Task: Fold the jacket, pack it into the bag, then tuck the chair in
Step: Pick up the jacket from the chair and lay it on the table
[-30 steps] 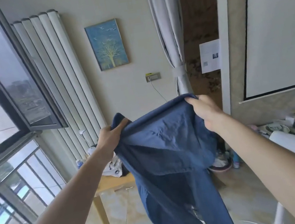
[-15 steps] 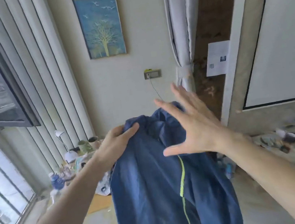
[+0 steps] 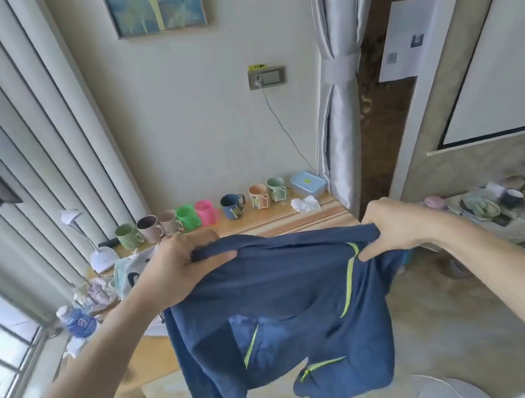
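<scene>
A dark blue jacket (image 3: 281, 317) with lime-green zips hangs in the air in front of me, above the near edge of a wooden table (image 3: 291, 220). My left hand (image 3: 179, 264) grips its top edge on the left. My right hand (image 3: 393, 227) pinches the top edge on the right, beside a green zip. The cloth is stretched between both hands and droops below them. A white bag with dark markings (image 3: 129, 271) lies on the table behind my left hand, mostly hidden. No chair is clearly visible.
A row of coloured mugs (image 3: 196, 215), a blue-lidded box (image 3: 308, 184) and a crumpled tissue (image 3: 305, 204) line the table's far edge. A white desk lamp (image 3: 99, 248) and water bottle (image 3: 77, 321) stand at the left. A cluttered surface (image 3: 508, 208) lies right; a white round object (image 3: 450, 391) sits bottom right.
My right hand, open half a second ago, has closed on the jacket's top edge. Both hands have lowered and spread the jacket wide, and my view has tilted down onto the table.
</scene>
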### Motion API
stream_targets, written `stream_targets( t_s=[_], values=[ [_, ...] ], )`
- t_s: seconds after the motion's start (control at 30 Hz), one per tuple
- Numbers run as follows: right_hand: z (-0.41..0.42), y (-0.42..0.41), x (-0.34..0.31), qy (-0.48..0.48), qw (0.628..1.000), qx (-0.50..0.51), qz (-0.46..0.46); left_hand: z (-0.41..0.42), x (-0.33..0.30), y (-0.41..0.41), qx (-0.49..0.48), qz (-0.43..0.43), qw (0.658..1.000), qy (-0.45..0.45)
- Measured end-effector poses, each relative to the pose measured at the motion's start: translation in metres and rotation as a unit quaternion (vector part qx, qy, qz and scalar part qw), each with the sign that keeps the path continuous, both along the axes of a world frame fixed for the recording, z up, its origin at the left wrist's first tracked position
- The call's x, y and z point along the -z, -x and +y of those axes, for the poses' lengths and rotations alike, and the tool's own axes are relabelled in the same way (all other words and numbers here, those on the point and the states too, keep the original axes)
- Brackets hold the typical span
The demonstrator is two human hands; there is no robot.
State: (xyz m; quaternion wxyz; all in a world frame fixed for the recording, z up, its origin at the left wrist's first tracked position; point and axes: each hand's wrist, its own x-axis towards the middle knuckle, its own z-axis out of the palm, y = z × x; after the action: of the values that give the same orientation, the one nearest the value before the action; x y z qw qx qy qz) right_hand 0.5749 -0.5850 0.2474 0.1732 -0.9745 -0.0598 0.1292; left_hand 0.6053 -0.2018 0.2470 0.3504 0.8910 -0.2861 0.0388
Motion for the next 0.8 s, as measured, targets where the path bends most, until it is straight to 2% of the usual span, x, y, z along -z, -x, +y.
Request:
stream_targets(
  t_s=[0.13, 0.27, 0.37, 0.5, 0.6, 0.67, 0.8],
  values=[
    [-0.036, -0.037, -0.037, -0.065, 0.998, -0.003, 0.014, 0.010, 0.005, -0.038, -0.018, 0.039, 0.999, 0.009],
    [-0.060, -0.108, -0.067, -0.116, 0.987, 0.028, -0.109, 0.009, 0.021, -0.091, -0.029, 0.092, 0.995, -0.037],
    [-0.074, -0.203, -0.061, -0.190, 0.954, 0.101, -0.207, 0.009, 0.044, -0.150, -0.080, 0.120, 0.989, -0.046],
    [-0.064, -0.364, -0.045, -0.229, 0.914, 0.196, -0.270, 0.007, 0.081, -0.244, -0.139, 0.170, 0.975, -0.012],
    [-0.034, -0.469, -0.020, -0.238, 0.918, 0.210, -0.237, 0.013, 0.119, -0.313, -0.202, 0.179, 0.963, -0.012],
    [-0.006, -0.534, 0.003, -0.233, 0.931, 0.194, -0.202, 0.024, 0.153, -0.356, -0.279, 0.199, 0.937, -0.065],
    [0.037, -0.585, 0.056, -0.226, 0.956, 0.128, -0.134, 0.032, 0.202, -0.386, -0.355, 0.221, 0.897, -0.141]
  ],
)
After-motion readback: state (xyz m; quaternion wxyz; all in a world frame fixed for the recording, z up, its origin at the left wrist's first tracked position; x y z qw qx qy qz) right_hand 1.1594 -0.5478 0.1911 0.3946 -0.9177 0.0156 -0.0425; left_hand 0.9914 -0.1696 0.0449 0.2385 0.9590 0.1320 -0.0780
